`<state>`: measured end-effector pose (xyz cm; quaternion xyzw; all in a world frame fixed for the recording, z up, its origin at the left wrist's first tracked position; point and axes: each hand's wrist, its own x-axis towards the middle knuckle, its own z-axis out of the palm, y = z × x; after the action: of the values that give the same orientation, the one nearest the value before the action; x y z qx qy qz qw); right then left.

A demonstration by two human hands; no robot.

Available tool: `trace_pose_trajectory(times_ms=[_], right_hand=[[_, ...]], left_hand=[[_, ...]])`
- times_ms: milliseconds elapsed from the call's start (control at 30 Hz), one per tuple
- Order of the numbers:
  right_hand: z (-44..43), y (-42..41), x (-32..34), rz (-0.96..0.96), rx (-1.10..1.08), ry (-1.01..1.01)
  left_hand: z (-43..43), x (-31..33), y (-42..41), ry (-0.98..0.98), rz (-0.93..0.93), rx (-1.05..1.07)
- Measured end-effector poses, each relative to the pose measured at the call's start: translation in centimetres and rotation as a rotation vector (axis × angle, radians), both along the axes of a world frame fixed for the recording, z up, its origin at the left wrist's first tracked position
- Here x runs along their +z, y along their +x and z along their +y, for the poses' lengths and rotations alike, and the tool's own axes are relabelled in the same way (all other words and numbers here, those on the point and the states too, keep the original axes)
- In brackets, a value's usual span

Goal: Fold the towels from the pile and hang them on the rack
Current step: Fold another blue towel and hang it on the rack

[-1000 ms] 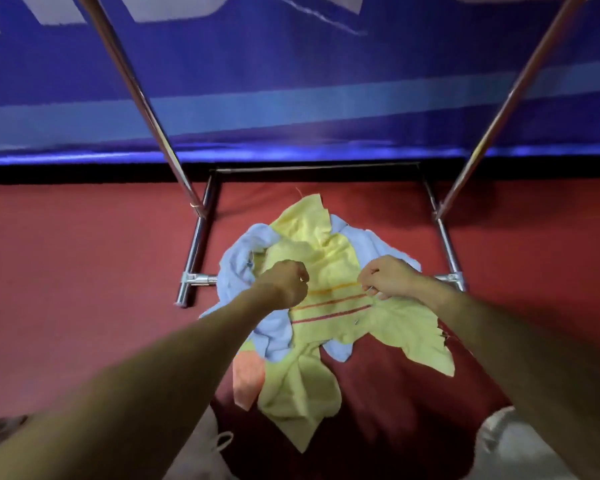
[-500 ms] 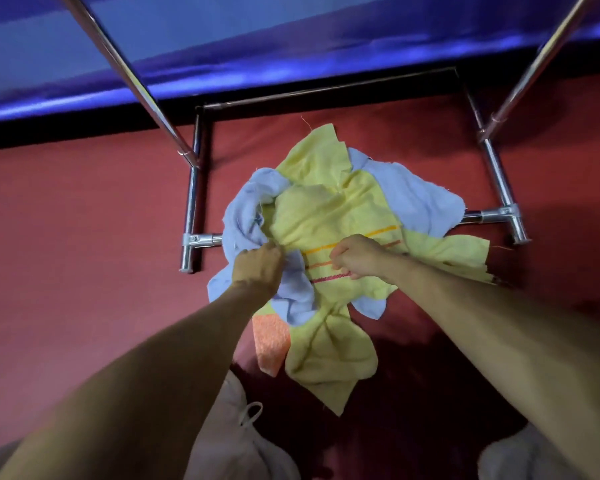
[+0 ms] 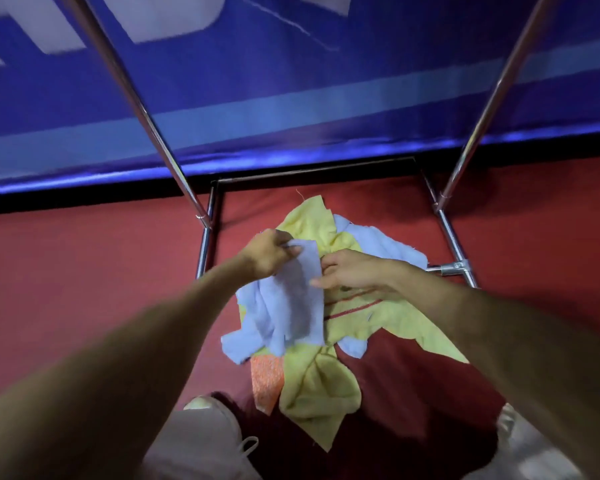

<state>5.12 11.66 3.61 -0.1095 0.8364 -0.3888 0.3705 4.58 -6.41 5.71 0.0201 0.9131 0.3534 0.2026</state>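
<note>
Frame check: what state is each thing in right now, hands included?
left hand: grips the held blue towel at its top corner.
right hand: pinches its right edge.
held blue towel: unfolded, top raised, lower part crumpled on the other towels.
yellow striped towel: crumpled on the floor.
second blue towel: crumpled beside it.
orange towel: partly under the others.
rack: standing, no towel on the parts in view.

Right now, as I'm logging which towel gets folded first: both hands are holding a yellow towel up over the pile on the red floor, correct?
Not quite: the towel is light blue, not yellow. The head view shows the left hand and the right hand holding a light blue towel up over the pile on the red floor.
</note>
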Motion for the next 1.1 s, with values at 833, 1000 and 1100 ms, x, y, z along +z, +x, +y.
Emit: trace_pose_trajectory(times_ms=[833, 1000, 1100], right_hand=[[3.3, -0.6, 16.5, 0.515, 0.147, 0.121], [3.8, -0.7, 16.9, 0.655, 0.144, 0.19], [4.7, -0.5, 17.6, 0.604, 0.085, 0.081]], left_hand=[[4.8, 19.6, 1.8, 1.379, -0.016, 0.555], [4.4, 19.7, 1.7, 1.441, 0.036, 0.62], [3.9, 19.5, 2.0, 1.369, 0.079, 0.656]])
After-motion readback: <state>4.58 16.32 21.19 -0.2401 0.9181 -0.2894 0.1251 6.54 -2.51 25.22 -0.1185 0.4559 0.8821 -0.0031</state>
